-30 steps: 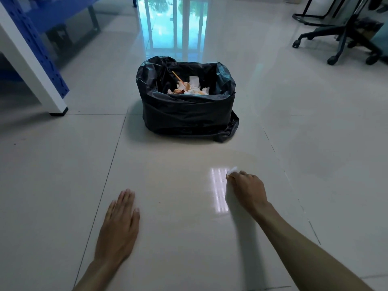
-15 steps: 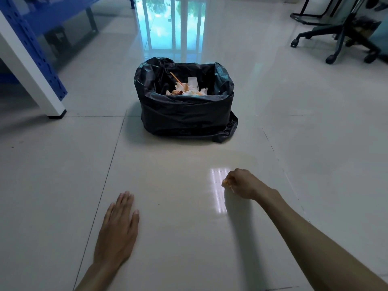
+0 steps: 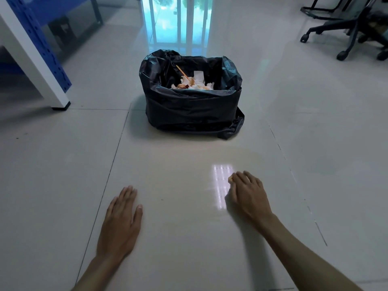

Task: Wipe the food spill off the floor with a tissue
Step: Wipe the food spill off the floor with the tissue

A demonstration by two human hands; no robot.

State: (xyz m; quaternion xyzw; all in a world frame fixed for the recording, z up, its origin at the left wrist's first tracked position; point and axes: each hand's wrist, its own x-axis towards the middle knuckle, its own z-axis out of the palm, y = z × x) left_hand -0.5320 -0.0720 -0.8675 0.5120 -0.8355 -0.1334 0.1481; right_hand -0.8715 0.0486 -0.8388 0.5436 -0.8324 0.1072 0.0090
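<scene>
My right hand [image 3: 248, 194] presses down on the pale floor tile, closed over a tissue [image 3: 230, 178]; only a small stained corner of the tissue shows at the fingertips. A faint yellowish smear [image 3: 247, 156] spreads over the tile in front of that hand, beside a bright reflection. My left hand [image 3: 120, 221] lies flat on the same tile with its fingers together and holds nothing.
A bin lined with a black bag [image 3: 192, 106] stands straight ahead, with stained tissues and a stick inside. A white and blue table leg [image 3: 35, 59] is at the far left. Office chair bases [image 3: 348, 32] are at the far right.
My right hand, with the tissue, has drawn back toward me across the tile and flattened down on it. My left hand has stayed flat in place.
</scene>
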